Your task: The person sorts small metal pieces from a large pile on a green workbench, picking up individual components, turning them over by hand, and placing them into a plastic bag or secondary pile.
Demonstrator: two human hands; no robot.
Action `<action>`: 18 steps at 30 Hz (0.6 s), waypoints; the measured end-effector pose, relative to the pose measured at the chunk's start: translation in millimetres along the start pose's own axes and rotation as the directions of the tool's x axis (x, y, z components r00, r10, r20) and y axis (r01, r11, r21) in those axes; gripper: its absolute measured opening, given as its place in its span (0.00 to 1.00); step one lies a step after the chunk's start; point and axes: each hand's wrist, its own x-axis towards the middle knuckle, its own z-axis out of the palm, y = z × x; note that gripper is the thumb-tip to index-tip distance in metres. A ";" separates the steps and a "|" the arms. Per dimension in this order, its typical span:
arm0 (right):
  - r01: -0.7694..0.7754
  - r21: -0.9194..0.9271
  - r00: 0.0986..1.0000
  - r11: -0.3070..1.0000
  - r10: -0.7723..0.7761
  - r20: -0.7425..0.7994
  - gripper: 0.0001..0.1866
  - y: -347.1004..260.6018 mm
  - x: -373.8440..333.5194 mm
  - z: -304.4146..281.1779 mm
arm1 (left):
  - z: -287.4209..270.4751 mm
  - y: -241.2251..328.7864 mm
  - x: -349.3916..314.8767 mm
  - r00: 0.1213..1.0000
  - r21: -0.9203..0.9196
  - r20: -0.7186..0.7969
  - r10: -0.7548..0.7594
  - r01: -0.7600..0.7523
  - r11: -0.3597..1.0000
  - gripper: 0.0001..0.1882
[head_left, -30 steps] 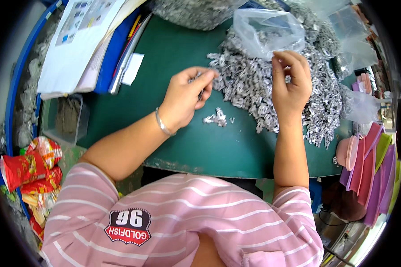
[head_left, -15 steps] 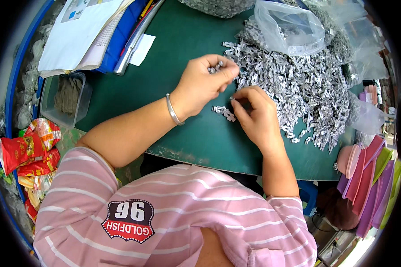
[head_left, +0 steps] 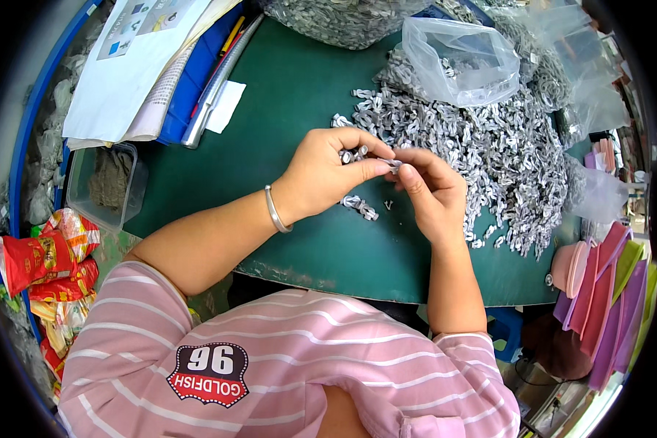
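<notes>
My left hand (head_left: 327, 169) is closed, with several small silvery metal parts (head_left: 353, 154) tucked in its curled fingers. Its thumb and forefinger pinch a small metal part (head_left: 392, 166), and the closed fingers of my right hand (head_left: 432, 191) meet the same part from the other side. Part of it is hidden by the fingertips. Just below the hands, a few linked metal pieces (head_left: 359, 208) lie on the green tabletop (head_left: 299, 252), beside a tiny loose bit (head_left: 388, 205). To the right spreads a large heap of similar parts (head_left: 504, 175).
A clear plastic bag (head_left: 463, 66) lies open on top of the heap. A large full bag (head_left: 343, 22) stands at the far edge. Papers (head_left: 128, 80), a blue folder (head_left: 185, 95) and a clear plastic box (head_left: 135, 175) are at left. Coloured strips (head_left: 609, 292) hang at right.
My hands have come together, fingertips meeting at a small metal part. Before, they were apart, the left higher up near the heap. The whole view has shifted slightly.
</notes>
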 end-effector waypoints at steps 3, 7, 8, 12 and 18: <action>0.004 0.105 0.996 0.994 -0.013 0.089 0.06 4.7 4.3 -6.1 | 0.1 6.5 -1.9 0.995 0.046 0.007 0.102 -0.102 0.994 0.09; 0.110 0.208 0.987 0.972 -0.131 0.088 0.05 6.4 5.7 -2.7 | 0.0 7.1 -3.8 0.998 0.004 -0.032 0.062 -0.062 0.998 0.07; 0.086 0.209 0.992 0.974 -0.104 0.078 0.05 4.1 4.3 -2.6 | 0.7 6.2 -4.2 0.995 0.014 -0.038 0.094 -0.093 0.996 0.07; 0.129 0.156 0.989 0.979 -0.137 0.047 0.05 5.7 3.3 -1.3 | -0.1 5.0 -3.7 0.991 0.040 -0.022 0.134 -0.133 0.990 0.09; 0.337 -0.020 0.933 0.941 -0.337 -0.125 0.21 7.8 0.2 3.8 | -0.7 9.7 -2.6 0.967 -0.154 0.019 -0.256 0.256 0.954 0.10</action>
